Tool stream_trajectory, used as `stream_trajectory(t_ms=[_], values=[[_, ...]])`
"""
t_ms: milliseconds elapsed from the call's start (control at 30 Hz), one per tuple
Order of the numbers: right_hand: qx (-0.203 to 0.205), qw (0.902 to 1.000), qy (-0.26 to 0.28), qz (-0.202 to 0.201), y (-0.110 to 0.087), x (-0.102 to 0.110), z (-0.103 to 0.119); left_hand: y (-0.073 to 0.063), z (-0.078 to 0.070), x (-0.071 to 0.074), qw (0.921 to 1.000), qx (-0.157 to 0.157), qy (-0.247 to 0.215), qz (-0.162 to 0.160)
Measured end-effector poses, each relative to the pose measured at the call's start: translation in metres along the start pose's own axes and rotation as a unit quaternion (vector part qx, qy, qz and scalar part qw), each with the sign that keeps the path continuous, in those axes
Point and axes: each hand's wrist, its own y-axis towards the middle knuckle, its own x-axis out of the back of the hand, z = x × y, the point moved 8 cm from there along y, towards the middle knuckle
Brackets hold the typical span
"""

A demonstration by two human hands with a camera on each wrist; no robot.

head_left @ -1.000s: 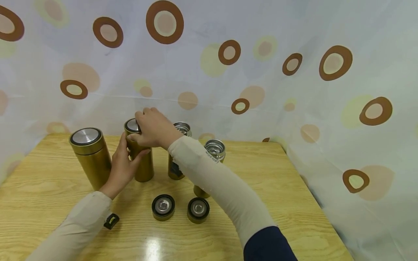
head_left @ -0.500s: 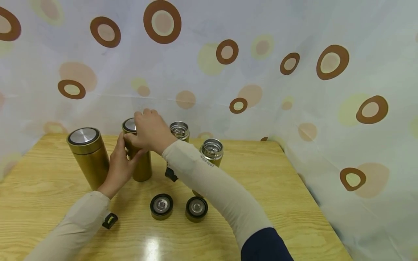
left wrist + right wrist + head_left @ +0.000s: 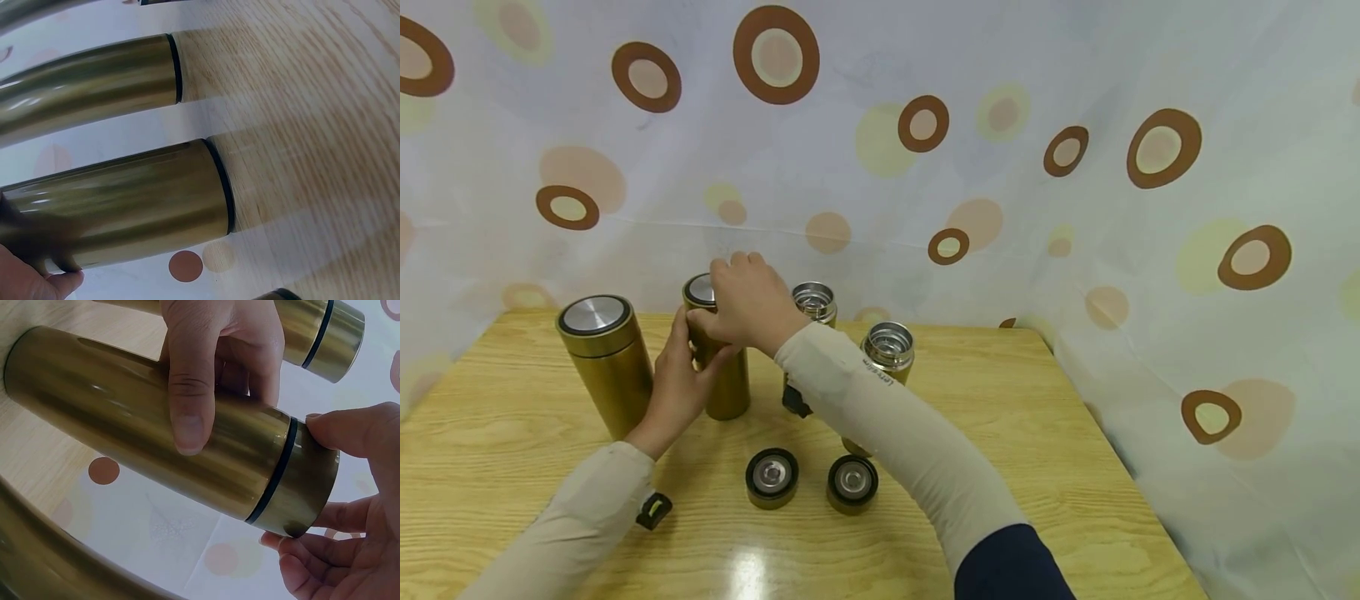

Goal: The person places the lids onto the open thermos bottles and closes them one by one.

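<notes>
A gold thermos flask [image 3: 730, 387] stands on the table, gripped around its upper body by my left hand [image 3: 677, 387]. My right hand [image 3: 748, 307] holds the flask's lid [image 3: 306, 481], thumb on one side and fingers on the other in the right wrist view. In that view the lid sits on the body, with a black ring between them. Another lidded gold flask [image 3: 613, 379] stands left of my left hand. Two flasks without lids, one [image 3: 814, 298] behind my right wrist and one [image 3: 889, 348] farther right, show bare steel necks; my right forearm partly hides them.
Two loose lids, the left one [image 3: 771, 477] and the right one [image 3: 852, 483], lie underside up in front of the flasks. The wooden table [image 3: 1000, 400] meets a patterned cloth [image 3: 865, 192] at the back and right.
My right wrist and forearm have shifted slightly left, uncovering more of the two lidless flasks. Both hands keep their hold on the same flask.
</notes>
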Motion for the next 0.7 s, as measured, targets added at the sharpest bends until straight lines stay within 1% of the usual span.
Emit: stream_trajectory(t_ms=[133, 200, 300, 367, 400, 467, 500, 567, 633, 700], values=[[0.001, 1.0, -0.002, 0.009, 0.0, 0.0, -0.002, -0.001, 0.001, -0.001, 0.9998, 0.011, -0.009, 0.011], [0.003, 0.9996, 0.009, 0.026, 0.0, -0.001, -0.004, -0.001, 0.003, -0.002, 0.9997, 0.013, -0.013, 0.014], [0.007, 0.9976, 0.049, 0.049, -0.005, 0.002, -0.011, 0.0, 0.004, -0.001, 0.9994, 0.016, -0.024, 0.019], [0.001, 0.9955, 0.082, 0.047, -0.012, 0.008, -0.021, -0.001, 0.006, -0.001, 0.9988, 0.025, -0.033, 0.026], [-0.003, 0.9945, 0.098, 0.037, -0.018, 0.012, -0.027, -0.002, 0.006, -0.001, 0.9985, 0.031, -0.034, 0.031], [-0.011, 0.9922, 0.124, -0.005, -0.033, 0.024, -0.043, -0.004, 0.006, -0.001, 0.998, 0.039, -0.033, 0.037], [-0.013, 0.9898, 0.138, -0.033, -0.042, 0.03, -0.051, -0.005, 0.005, -0.001, 0.998, 0.04, -0.03, 0.037], [-0.013, 0.9819, 0.166, -0.09, -0.062, 0.039, -0.067, -0.009, 0.002, 0.002, 0.9987, 0.035, -0.022, 0.031], [-0.013, 0.9715, 0.191, -0.139, -0.086, 0.045, -0.084, -0.012, -0.004, 0.005, 0.9998, 0.011, -0.012, 0.013], [-0.011, 0.9611, 0.21, -0.179, -0.11, 0.045, -0.098, -0.015, -0.014, 0.009, 0.9995, -0.029, -0.004, -0.014]])
